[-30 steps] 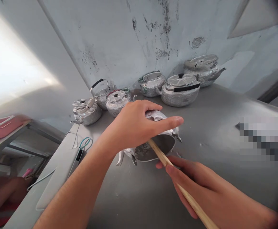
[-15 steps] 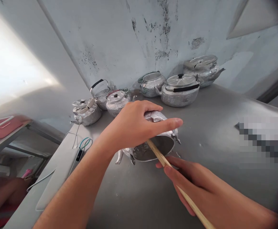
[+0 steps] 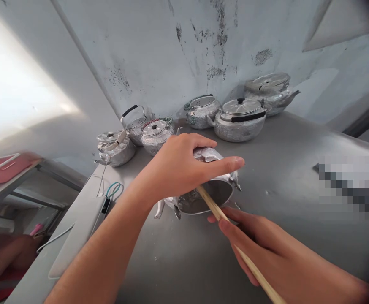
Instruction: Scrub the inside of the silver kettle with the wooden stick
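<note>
A dented silver metal kettle point(image 3: 209, 155) lies tipped on the table, its oval mouth facing me and its spout pointing to the lower left. My left hand point(image 3: 184, 164) presses down over the kettle's upper side, holding it with the thumb stretched out to the right and most fingers hidden behind. Wrapped around a pale wooden stick point(image 3: 214, 208), my right hand point(image 3: 250, 238) is in front of the kettle's mouth. The stick's far end reaches into the opening, where its tip is hidden. Its near end runs out of view at the bottom.
Several silver kettles stand along the wall, including a lidded one point(image 3: 241, 124) and one with a raised black handle point(image 3: 134, 126). A white power bank or case with cables point(image 3: 77, 236) lies at the left table edge. A pink container point(image 3: 9, 169) rests on a shelf beside a person's leg point(image 3: 10, 257).
</note>
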`<state>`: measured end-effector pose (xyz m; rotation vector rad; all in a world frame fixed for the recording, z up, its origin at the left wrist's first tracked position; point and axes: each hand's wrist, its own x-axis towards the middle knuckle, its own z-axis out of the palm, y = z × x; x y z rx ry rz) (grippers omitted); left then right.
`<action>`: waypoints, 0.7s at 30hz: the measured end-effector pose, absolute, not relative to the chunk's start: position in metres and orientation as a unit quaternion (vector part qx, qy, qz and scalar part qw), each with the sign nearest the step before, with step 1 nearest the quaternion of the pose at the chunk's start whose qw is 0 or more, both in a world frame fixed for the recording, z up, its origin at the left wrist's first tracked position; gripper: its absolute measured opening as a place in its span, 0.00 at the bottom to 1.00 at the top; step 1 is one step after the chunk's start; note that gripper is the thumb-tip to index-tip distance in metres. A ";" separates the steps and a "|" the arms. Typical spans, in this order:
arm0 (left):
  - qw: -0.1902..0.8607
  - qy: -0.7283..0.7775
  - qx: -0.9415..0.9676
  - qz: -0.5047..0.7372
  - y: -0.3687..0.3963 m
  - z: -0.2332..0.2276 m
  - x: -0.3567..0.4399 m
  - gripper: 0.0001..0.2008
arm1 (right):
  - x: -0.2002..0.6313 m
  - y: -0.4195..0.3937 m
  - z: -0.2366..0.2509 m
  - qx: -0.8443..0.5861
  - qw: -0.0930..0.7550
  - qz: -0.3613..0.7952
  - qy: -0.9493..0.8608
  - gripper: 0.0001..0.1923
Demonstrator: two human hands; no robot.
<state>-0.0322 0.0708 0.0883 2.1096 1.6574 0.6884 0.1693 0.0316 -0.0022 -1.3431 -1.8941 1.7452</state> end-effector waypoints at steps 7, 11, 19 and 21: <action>0.184 0.593 0.746 0.241 0.070 0.089 -0.032 0.34 | 0.170 0.032 -0.002 -0.454 0.123 0.607 -0.640 0.26; 0.183 0.594 0.744 0.245 0.071 0.088 -0.032 0.34 | 0.171 0.031 -0.003 -0.464 0.111 0.626 -0.616 0.28; 0.214 0.615 0.721 0.237 0.076 0.090 -0.040 0.37 | 0.168 0.033 0.002 -0.452 0.120 0.632 -0.617 0.29; 0.236 0.614 0.712 0.244 0.078 0.091 -0.044 0.36 | 0.169 0.033 0.004 -0.450 0.134 0.622 -0.627 0.29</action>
